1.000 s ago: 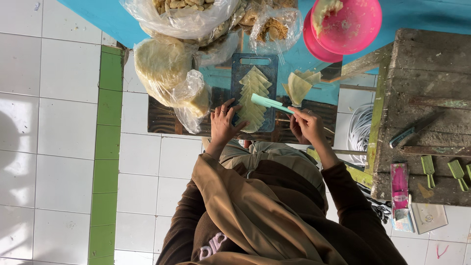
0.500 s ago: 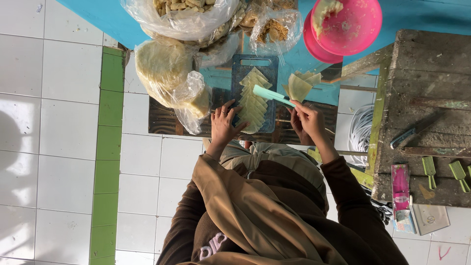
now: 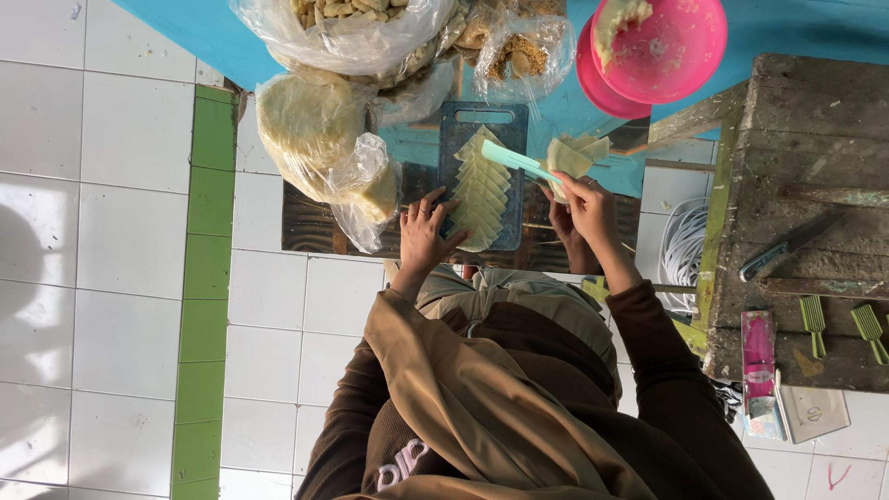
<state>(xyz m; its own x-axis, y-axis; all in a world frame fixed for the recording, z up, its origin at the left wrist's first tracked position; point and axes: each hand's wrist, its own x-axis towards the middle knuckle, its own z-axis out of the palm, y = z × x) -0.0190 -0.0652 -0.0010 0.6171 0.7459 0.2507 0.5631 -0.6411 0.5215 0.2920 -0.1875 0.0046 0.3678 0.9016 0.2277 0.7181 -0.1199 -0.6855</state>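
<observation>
Pinching a pale green spatula (image 3: 515, 161) over a folded wrapper (image 3: 567, 157), the right hand (image 3: 585, 211) is working just past the cutting board's (image 3: 449, 139) right edge, while the left hand (image 3: 424, 236), fingers spread, is pressing the overlapping yellowish wrappers (image 3: 480, 193) lining the board.

I see a blue-covered table (image 3: 185, 23) carrying clear bags of snacks (image 3: 352, 32), a pink bowl (image 3: 667, 46) and a dark cutting board (image 3: 486, 125). White tiled floor (image 3: 93, 278); wooden bench (image 3: 815, 167) bears a knife (image 3: 787, 248), green tools (image 3: 838, 324).
</observation>
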